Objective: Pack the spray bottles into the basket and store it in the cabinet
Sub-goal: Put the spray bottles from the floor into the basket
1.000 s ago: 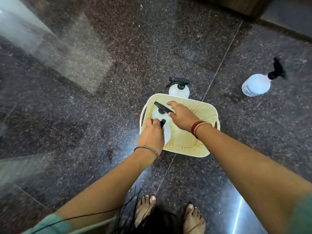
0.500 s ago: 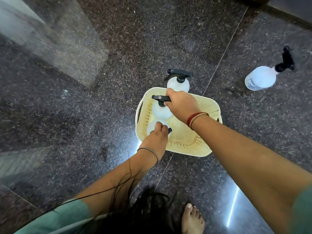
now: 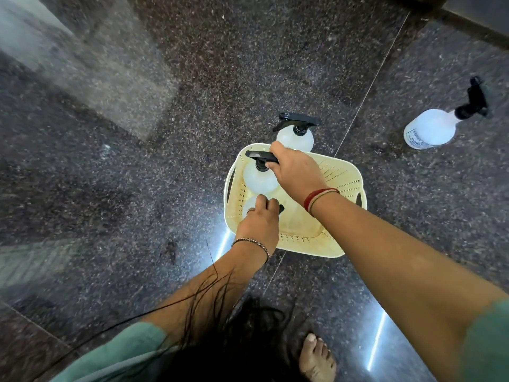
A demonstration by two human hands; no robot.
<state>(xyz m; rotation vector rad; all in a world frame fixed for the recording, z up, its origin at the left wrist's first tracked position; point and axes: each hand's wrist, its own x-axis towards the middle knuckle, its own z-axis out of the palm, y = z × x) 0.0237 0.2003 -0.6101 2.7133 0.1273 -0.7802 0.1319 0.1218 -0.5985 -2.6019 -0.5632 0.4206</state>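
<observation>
A pale yellow plastic basket [image 3: 341, 177] stands on the dark granite floor. Two white spray bottles with black trigger heads stand upright in its left half. My right hand [image 3: 294, 175] grips the black head of the far bottle [image 3: 257, 179]. My left hand [image 3: 260, 219] is closed over the head of the near bottle [image 3: 249, 206], which it mostly hides. A third spray bottle [image 3: 296, 135] stands on the floor just beyond the basket's far rim. A fourth bottle [image 3: 432, 128] lies on its side on the floor at the right.
Polished granite floor [image 3: 137, 188] with tile seams and light reflections surrounds the basket. A dark skirting and wooden edge [image 3: 468, 23] run along the top right. My bare foot [image 3: 316, 359] and hanging hair show at the bottom.
Both bottles have sunk lower into the basket's left half, with my hands following them down. The camera has leaned forward, and the view has shifted.
</observation>
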